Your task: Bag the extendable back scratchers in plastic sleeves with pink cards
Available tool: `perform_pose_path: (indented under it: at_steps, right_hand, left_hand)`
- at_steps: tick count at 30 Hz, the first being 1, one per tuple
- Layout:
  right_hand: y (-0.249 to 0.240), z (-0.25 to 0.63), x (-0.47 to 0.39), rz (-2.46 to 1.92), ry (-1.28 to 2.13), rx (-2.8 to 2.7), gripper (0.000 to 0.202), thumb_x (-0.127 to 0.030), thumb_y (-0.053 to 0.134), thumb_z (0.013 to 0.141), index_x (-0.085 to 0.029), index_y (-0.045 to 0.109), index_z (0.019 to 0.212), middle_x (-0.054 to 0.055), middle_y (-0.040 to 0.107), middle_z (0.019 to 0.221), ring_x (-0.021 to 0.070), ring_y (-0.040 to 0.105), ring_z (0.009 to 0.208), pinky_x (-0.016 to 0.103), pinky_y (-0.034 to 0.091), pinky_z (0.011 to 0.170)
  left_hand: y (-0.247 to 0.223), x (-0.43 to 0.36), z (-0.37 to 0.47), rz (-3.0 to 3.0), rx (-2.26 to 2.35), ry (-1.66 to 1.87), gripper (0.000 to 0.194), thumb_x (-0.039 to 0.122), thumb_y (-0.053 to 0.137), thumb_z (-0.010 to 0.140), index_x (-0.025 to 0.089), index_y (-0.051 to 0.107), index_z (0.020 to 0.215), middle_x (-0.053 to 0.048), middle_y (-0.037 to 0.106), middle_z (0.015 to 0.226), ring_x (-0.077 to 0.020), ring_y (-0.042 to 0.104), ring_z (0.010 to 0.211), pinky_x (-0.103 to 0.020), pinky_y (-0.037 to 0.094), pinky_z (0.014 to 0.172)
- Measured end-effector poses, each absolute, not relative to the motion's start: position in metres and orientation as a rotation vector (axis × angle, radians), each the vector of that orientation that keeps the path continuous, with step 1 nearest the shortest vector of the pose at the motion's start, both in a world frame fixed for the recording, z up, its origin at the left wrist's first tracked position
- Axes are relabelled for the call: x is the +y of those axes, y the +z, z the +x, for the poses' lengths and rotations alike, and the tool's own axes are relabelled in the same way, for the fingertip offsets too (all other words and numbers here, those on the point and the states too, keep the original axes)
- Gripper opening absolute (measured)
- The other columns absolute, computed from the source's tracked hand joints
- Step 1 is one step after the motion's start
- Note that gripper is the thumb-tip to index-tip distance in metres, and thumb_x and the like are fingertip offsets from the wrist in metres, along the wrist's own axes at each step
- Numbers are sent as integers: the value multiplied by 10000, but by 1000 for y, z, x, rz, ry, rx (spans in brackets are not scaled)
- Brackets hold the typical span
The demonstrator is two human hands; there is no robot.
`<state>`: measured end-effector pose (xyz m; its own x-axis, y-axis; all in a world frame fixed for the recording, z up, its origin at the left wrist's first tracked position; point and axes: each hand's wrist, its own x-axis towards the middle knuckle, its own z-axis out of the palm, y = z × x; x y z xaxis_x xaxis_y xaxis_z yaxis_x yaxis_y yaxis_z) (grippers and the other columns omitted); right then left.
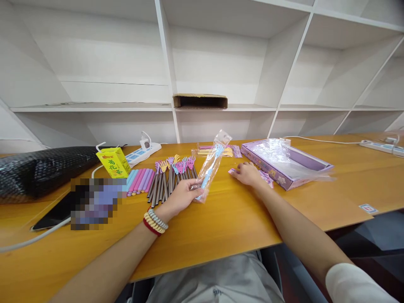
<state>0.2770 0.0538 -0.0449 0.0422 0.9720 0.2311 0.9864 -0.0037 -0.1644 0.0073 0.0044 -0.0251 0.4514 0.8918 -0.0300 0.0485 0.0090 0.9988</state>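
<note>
A white shelving unit [217, 54] rises behind the wooden bench [214, 227]. At the bench's left end lies a black bubble-wrapped package [47, 170]; right of the middle sits a shallow purple box [267, 171] with clear plastic bags [271, 149] over it. A white power strip [135, 155] lies near the shelving. The light-blue back scratcher [207, 176], in a clear sleeve, slants claw end up above the bench; the left hand [183, 195] has its fingers closed on the lower end. Beside that hand lie back scratchers with coloured claws [171, 179], next to pastel tubes [139, 181]. A yellow chrysanthemum tea carton [113, 162] stands tilted behind the tubes. Smallest are the pink-purple packets [267, 179] beside the box; the right hand [249, 174] curls over them, and whether its fingers grip one I cannot tell.
</note>
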Motion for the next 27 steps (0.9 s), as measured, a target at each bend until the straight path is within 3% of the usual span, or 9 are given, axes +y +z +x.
perform_pose_path:
  at_steps: [3,8,12,18,27]
  right_hand:
    - [-49,276,57,-2166,-6,-2000,450,-526,450,804,-166,660,972,174,571,1059,327,442,1052,404,327,835]
    - [-51,268,59,-2145,148,-1964,304,-367,504,788,-245,638,1032,107,563,1115,310,443,1066,411,339,833]
    - [-53,268,61,-2142,171,-1972,396,-440,476,797,-232,591,1114,118,533,1163,331,422,1096,462,322,862]
    - [-51,269,60,-2169,193,-1975,419,-481,495,781,-209,601,1082,144,514,1148,335,406,1106,462,316,866]
    - [-41,270,56,-2083,319,-2064,355,-470,670,610,-197,645,835,122,553,1049,323,457,1005,384,348,768]
  left_hand:
    - [-21,4,4,1500,890,760,314,251,639,725,95,623,997,-37,632,712,-133,563,618,-300,489,642]
    - [-18,7,-2,1631,926,742,239,259,583,763,90,618,928,-45,611,711,-138,560,631,-300,475,655]
    - [-19,10,-4,1674,968,754,276,265,584,756,83,609,962,-46,604,714,-136,551,618,-308,475,661]
    - [-20,9,-2,1691,978,752,298,268,573,761,81,596,991,-50,607,734,-139,560,627,-320,483,674]
    - [-21,9,-3,1678,988,747,266,277,568,754,101,585,953,-59,621,746,-157,582,654,-330,487,681]
